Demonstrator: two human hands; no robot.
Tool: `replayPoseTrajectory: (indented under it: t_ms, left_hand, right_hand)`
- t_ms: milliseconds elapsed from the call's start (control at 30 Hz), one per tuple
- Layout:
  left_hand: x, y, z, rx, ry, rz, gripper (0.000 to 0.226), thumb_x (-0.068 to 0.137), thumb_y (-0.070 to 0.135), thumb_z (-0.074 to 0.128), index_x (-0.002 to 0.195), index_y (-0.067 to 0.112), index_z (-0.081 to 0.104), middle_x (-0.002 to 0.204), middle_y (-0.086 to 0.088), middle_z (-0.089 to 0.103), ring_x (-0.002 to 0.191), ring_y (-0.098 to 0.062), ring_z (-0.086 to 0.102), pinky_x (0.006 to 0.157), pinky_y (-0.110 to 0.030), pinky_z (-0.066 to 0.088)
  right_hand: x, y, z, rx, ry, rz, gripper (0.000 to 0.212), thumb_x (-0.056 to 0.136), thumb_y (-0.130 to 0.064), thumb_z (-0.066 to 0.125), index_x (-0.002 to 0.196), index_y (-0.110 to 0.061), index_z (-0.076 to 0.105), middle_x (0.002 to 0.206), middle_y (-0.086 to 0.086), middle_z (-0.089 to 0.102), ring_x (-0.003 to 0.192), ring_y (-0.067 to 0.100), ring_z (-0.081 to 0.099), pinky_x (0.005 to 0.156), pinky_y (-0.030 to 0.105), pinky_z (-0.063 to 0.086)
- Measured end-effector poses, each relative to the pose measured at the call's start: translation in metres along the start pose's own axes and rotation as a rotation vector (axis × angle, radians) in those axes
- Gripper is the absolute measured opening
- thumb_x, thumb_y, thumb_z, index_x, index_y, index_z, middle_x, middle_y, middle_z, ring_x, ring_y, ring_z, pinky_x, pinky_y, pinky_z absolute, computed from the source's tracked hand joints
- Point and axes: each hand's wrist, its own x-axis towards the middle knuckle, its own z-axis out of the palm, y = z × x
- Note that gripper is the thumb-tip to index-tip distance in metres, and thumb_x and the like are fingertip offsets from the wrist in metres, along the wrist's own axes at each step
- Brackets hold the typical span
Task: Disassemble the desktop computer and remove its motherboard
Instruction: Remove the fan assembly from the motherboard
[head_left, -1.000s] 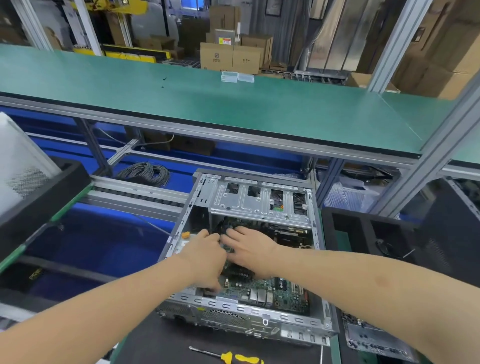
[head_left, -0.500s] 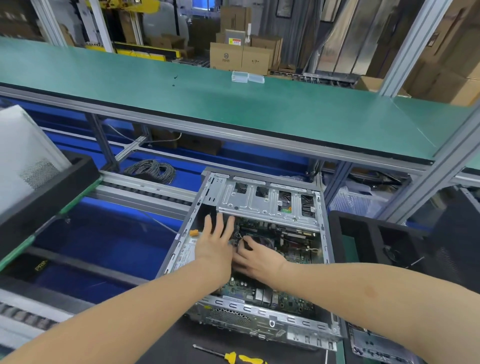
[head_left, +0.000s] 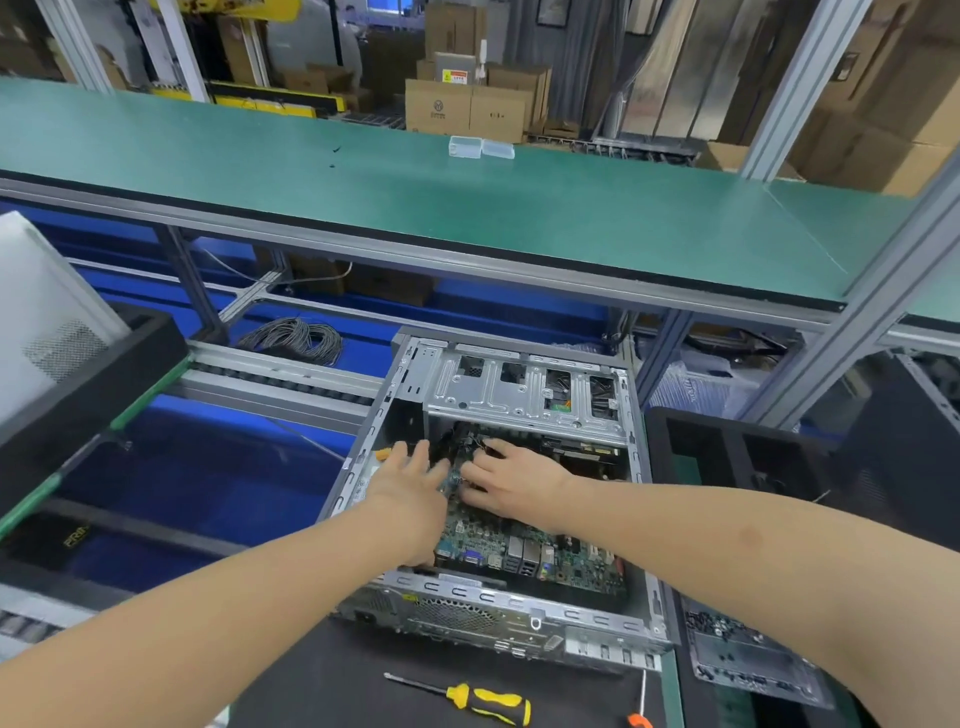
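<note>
While straight fingers (head_left: 418, 457) of the left hand (head_left: 410, 491) rest on the motherboard (head_left: 524, 551) and bent fingers (head_left: 480, 475) of the right hand (head_left: 517, 480) press its middle, grasp not discernible, board lies inside the case (head_left: 493, 605). Hazard: lifting against any attached screw or cable could crack it.

head cam – worn, facing forward and down | close over open computer case (head_left: 493, 613) – single view

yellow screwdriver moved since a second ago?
No. The yellow-handled screwdriver keeps the same spot just in front of the near wall of the computer case, shaft pointing left; only the camera shifted.
</note>
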Motion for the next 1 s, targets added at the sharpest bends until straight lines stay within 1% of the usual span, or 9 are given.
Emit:
replayPoseTrajectory:
  t_ms: [133, 267, 333, 467, 533, 633, 733, 800, 1000]
  left_hand:
    - [-0.007, -0.005, -0.001, -0.002, 0.000, 0.095, 0.053, 0.103, 0.056, 0.046, 0.147, 0.028, 0.055, 0.172, -0.005, 0.010, 0.157, -0.039, -0.013, 0.124, -0.061, -0.007]
    - [-0.012, -0.009, -0.002, -0.067, 0.107, 0.133, 0.044, 0.097, 0.058, 0.056, 0.113, 0.022, 0.075, 0.135, -0.001, 0.055, 0.138, -0.033, 0.033, 0.120, -0.052, 0.022]
    - [-0.011, -0.011, -0.001, -0.138, 0.129, 0.149, 0.040, 0.092, 0.059, 0.064, 0.100, 0.022, 0.078, 0.126, 0.003, 0.059, 0.133, -0.031, 0.036, 0.118, -0.048, 0.025]
    - [-0.009, -0.013, 0.001, -0.196, 0.162, 0.153, 0.037, 0.083, 0.062, 0.073, 0.095, 0.028, 0.079, 0.154, 0.000, 0.040, 0.151, -0.029, 0.019, 0.125, -0.051, 0.012]
    - [-0.007, -0.014, 0.002, -0.259, 0.235, 0.169, 0.032, 0.078, 0.058, 0.080, 0.091, 0.029, 0.073, 0.146, 0.002, 0.041, 0.145, -0.024, 0.028, 0.123, -0.046, 0.018]
    - [-0.007, -0.020, 0.004, -0.357, 0.277, 0.157, 0.062, 0.070, 0.060, 0.085, 0.111, 0.026, 0.053, 0.131, 0.003, 0.042, 0.133, -0.021, 0.038, 0.119, -0.041, 0.024]
    - [-0.005, -0.028, 0.011, -0.423, 0.183, 0.098, 0.104, 0.071, 0.064, 0.082, 0.151, 0.025, 0.028, 0.165, -0.010, 0.012, 0.156, -0.035, 0.003, 0.127, -0.050, 0.005]
    - [-0.002, -0.032, 0.014, -0.475, 0.166, 0.068, 0.121, 0.072, 0.064, 0.082, 0.161, 0.027, 0.009, 0.171, -0.009, -0.011, 0.157, -0.033, -0.016, 0.127, -0.052, -0.004]
    - [0.006, -0.043, 0.015, -0.469, 0.206, 0.206, 0.098, 0.074, 0.071, 0.075, 0.155, 0.033, 0.036, 0.158, 0.006, 0.031, 0.154, -0.019, 0.017, 0.125, -0.049, -0.006]
  right_hand:
    - [0.002, -0.004, 0.001, 0.023, -0.009, 0.037, 0.075, 0.088, -0.024, 0.076, 0.150, -0.011, 0.037, 0.150, 0.018, 0.037, 0.139, 0.036, 0.039, 0.123, 0.055, 0.026]
    - [0.002, -0.004, 0.002, 0.067, -0.007, 0.056, 0.077, 0.087, -0.024, 0.077, 0.151, -0.013, 0.036, 0.151, 0.017, 0.035, 0.139, 0.035, 0.039, 0.123, 0.054, 0.025]
    - [0.000, -0.002, 0.005, 0.077, 0.001, 0.064, 0.079, 0.085, -0.025, 0.079, 0.150, -0.013, 0.036, 0.149, 0.017, 0.036, 0.137, 0.035, 0.040, 0.122, 0.053, 0.026]
    - [-0.005, 0.006, 0.007, 0.102, 0.048, 0.053, 0.083, 0.079, -0.021, 0.082, 0.147, -0.010, 0.038, 0.144, 0.019, 0.039, 0.132, 0.036, 0.043, 0.120, 0.051, 0.031]
    - [-0.008, 0.011, 0.003, 0.109, 0.047, 0.026, 0.086, 0.076, -0.018, 0.083, 0.148, -0.009, 0.036, 0.143, 0.020, 0.039, 0.130, 0.036, 0.044, 0.116, 0.048, 0.037]
    - [-0.014, 0.022, -0.004, 0.166, 0.037, -0.001, 0.092, 0.070, -0.011, 0.086, 0.147, -0.010, 0.035, 0.141, 0.019, 0.036, 0.124, 0.033, 0.045, 0.099, 0.041, 0.050]
    - [-0.017, 0.029, -0.012, 0.235, 0.019, -0.003, 0.097, 0.068, 0.000, 0.084, 0.148, -0.014, 0.032, 0.137, 0.017, 0.033, 0.118, 0.028, 0.041, 0.069, 0.031, 0.045]
    - [-0.019, 0.031, -0.015, 0.255, 0.019, -0.018, 0.097, 0.071, 0.001, 0.080, 0.152, -0.015, 0.029, 0.133, 0.015, 0.032, 0.115, 0.026, 0.038, 0.068, 0.030, 0.044]
    - [-0.020, 0.032, -0.019, 0.302, 0.034, -0.039, 0.096, 0.071, 0.002, 0.079, 0.151, -0.019, 0.029, 0.129, 0.013, 0.036, 0.111, 0.026, 0.044, 0.059, 0.029, 0.036]
